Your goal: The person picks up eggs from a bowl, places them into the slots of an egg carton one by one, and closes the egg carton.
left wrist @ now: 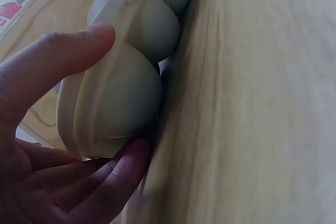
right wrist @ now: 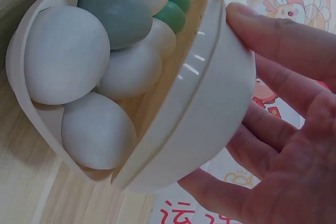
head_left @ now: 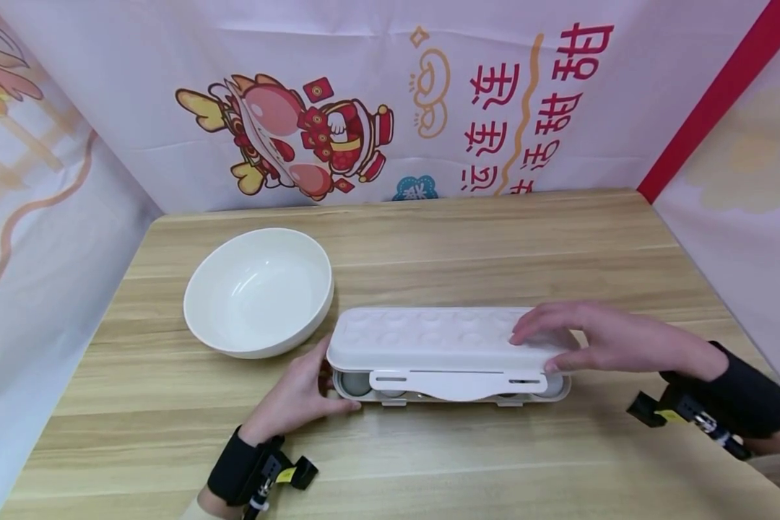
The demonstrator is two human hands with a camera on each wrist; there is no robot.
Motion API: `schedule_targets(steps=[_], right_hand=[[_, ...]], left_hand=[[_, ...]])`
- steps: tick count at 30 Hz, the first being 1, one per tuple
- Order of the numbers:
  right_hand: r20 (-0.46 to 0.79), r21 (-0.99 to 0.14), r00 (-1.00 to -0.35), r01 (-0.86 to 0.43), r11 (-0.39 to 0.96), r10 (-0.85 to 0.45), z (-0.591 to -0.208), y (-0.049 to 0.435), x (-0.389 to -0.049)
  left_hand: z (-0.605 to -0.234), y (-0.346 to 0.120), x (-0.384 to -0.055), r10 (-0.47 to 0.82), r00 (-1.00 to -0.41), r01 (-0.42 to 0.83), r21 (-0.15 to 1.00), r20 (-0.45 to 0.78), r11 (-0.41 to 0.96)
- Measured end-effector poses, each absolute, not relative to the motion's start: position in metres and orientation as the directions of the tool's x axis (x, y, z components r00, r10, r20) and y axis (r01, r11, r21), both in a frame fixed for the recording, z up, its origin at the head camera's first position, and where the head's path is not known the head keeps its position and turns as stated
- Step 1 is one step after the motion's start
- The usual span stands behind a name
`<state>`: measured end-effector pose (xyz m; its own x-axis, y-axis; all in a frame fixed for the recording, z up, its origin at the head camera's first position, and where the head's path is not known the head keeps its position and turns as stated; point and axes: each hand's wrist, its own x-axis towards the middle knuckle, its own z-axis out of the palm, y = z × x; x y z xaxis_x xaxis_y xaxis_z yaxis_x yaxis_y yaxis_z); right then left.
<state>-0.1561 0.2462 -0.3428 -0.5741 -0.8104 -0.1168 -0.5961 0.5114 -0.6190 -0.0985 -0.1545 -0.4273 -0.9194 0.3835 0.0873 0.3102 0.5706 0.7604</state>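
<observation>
A long white plastic egg box (head_left: 429, 347) lies crosswise near the middle of the table, its dimpled lid tilted partly up from the tray. In the right wrist view the gap shows white eggs (right wrist: 68, 56), a grey-green egg (right wrist: 116, 14) and small bright green ones (right wrist: 170, 17). My left hand (head_left: 302, 386) grips the tray's left end, thumb at the front rim and fingers round the end. With thumb on its front edge and fingers spread over the top, my right hand (head_left: 575, 334) holds the lid's right end. A latch flap (head_left: 461, 385) hangs in front.
A white round bowl (head_left: 211, 325) stands behind and left of the egg box, close to my left fingers. Wooden tabletop (head_left: 429, 462) extends around both. A printed cloth (head_left: 377, 43) hangs behind the table's back edge and along both sides.
</observation>
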Motion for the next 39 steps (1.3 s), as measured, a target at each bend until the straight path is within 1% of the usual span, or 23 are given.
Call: schedule_targets(steps=[4, 12, 19, 23, 26, 32, 39], right_hand=[[-0.120, -0.612, -0.570, -0.603, 0.513, -0.813, -0.344, 0.247, -0.156], [-0.142, -0.587, -0.513, -0.645, 0.489, -0.847, -0.342, 0.247, -0.157], [-0.165, -0.580, -0.479, -0.660, 0.478, -0.862, -0.343, 0.245, -0.159], [-0.128, -0.548, -0.458, -0.707, 0.447, -0.880, -0.346, 0.243, -0.157], [-0.107, -0.527, -0.442, -0.735, 0.427, -0.891, -0.348, 0.240, -0.156], [-0.163, -0.536, -0.462, -0.700, 0.471, -0.872, -0.351, 0.237, -0.153], [-0.183, -0.513, -0.472, -0.703, 0.493, -0.863, -0.353, 0.234, -0.150]], left_hand=[[-0.419, -0.152, -0.096, 0.385, -0.920, 0.292, 0.792, 0.079, 0.536], [-0.446, -0.160, -0.105, 0.394, -0.917, 0.276, 0.812, 0.063, 0.515], [-0.450, -0.163, -0.106, 0.383, -0.923, 0.220, 0.854, 0.026, 0.471], [-0.448, -0.161, -0.106, 0.387, -0.922, 0.185, 0.880, 0.002, 0.438], [-0.438, -0.158, -0.104, 0.387, -0.922, 0.176, 0.885, -0.005, 0.431], [-0.417, -0.152, -0.099, 0.381, -0.924, 0.163, 0.881, -0.022, 0.445], [-0.416, -0.152, -0.098, 0.377, -0.926, 0.143, 0.889, -0.036, 0.435]])
